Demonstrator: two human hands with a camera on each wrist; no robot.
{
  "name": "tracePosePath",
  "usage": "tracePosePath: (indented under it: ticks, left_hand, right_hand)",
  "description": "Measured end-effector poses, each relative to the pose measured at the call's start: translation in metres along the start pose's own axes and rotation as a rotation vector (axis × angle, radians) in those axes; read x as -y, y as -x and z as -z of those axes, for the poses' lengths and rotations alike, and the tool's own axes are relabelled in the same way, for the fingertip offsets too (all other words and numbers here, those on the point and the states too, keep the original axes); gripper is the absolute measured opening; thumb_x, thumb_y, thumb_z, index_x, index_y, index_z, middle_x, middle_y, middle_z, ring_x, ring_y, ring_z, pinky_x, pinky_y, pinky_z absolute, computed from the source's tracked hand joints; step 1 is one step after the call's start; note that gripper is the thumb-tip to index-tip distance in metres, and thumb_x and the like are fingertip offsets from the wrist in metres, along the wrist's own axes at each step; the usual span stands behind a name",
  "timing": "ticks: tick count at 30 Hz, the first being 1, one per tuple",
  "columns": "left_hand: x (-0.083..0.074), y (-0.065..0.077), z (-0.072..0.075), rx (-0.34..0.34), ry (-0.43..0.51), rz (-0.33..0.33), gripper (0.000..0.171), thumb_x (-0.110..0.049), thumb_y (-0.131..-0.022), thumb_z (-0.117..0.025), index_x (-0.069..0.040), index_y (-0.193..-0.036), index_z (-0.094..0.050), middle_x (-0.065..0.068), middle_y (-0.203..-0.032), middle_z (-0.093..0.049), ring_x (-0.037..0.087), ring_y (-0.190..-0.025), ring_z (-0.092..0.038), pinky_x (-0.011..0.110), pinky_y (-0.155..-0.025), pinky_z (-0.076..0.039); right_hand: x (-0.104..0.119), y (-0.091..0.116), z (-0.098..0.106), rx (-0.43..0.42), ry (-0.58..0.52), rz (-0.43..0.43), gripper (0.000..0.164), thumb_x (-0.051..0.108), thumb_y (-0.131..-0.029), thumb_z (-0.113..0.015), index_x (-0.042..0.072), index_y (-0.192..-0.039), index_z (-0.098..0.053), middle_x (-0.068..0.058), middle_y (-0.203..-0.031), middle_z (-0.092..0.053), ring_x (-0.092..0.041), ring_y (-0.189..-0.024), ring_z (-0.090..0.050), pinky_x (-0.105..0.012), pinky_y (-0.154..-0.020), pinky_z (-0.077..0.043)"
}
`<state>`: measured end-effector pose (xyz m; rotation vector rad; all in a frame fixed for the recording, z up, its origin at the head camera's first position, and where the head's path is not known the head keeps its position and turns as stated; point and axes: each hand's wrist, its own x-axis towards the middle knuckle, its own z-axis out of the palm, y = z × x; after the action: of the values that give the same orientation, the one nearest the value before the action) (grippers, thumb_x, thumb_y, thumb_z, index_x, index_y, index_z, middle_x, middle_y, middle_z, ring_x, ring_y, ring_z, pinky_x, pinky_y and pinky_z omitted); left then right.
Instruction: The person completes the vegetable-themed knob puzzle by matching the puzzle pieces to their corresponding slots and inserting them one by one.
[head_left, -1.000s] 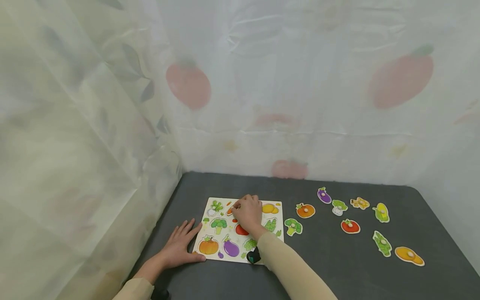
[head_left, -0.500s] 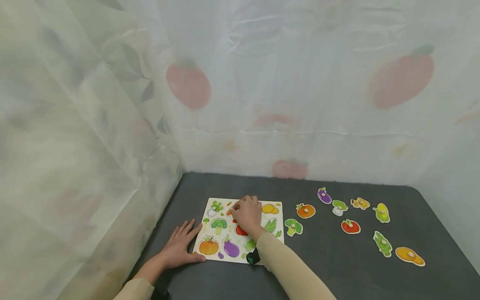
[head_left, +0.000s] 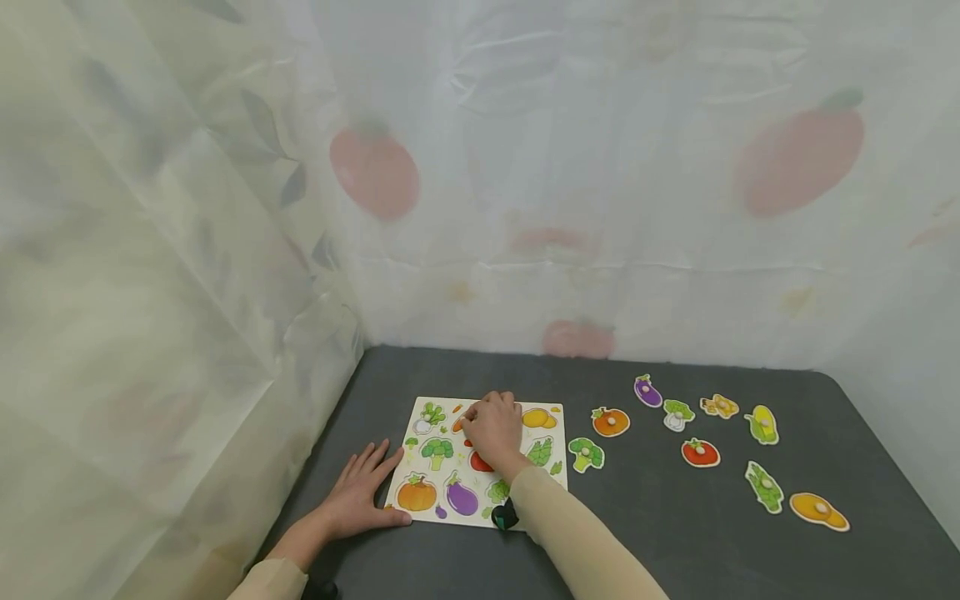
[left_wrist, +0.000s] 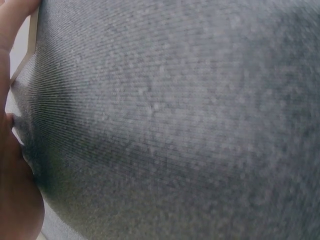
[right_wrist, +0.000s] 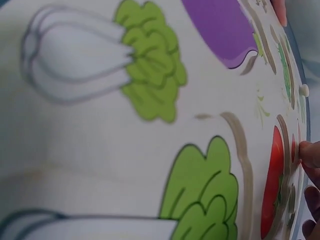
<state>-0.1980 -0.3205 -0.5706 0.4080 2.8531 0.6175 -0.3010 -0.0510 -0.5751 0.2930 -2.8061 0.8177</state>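
A white wooden vegetable puzzle board (head_left: 483,483) lies on the dark table. My left hand (head_left: 358,494) rests at its left side with fingers spread, thumb by the near left corner. In the left wrist view, part of that hand (left_wrist: 19,195) shows beside the board's pale edge. Over the board's far middle, my right hand (head_left: 495,427) has its thumb and fingers drawn together at an orange carrot piece (head_left: 457,425), which they partly hide. In the right wrist view, its fingertips (right_wrist: 311,154) press close to the board beyond the red tomato picture (right_wrist: 272,185). A knob (right_wrist: 304,90) stands up nearby.
Right of the board lie several knobbed pieces: broccoli (head_left: 587,454), pumpkin (head_left: 611,422), eggplant (head_left: 647,392), bok choy (head_left: 678,415), tomato (head_left: 701,453), corn (head_left: 762,425), pea pod (head_left: 764,487) and a yellow potato-like piece (head_left: 819,511). Patterned curtains (head_left: 570,208) border the table.
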Motion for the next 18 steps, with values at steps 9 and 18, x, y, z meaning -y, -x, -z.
tracePosePath:
  ticks: [9, 18]
  left_hand:
    - [-0.001, -0.001, 0.000, -0.002, 0.003, -0.002, 0.114, -0.076, -0.075, -0.074, -0.017, -0.163, -0.032, 0.019, -0.168, -0.019, 0.046, -0.154, -0.010, 0.067, -0.119, -0.005]
    - [0.000, -0.001, 0.001, 0.006, -0.004, 0.005, 0.113, -0.076, -0.075, -0.074, -0.017, -0.163, -0.032, 0.019, -0.168, -0.020, 0.046, -0.153, -0.010, 0.067, -0.119, -0.005]
  right_hand:
    - [-0.001, 0.000, 0.001, 0.008, 0.042, 0.033, 0.016, 0.035, -0.094, -0.073, 0.027, -0.085, -0.082, 0.002, -0.098, -0.059, -0.024, -0.100, -0.047, -0.044, -0.086, -0.040]
    - [-0.022, -0.002, 0.030, 0.059, -0.093, 0.095, 0.024, 0.024, -0.095, -0.067, 0.025, -0.115, -0.080, -0.003, -0.119, -0.064, -0.030, -0.118, -0.048, -0.049, -0.097, -0.040]
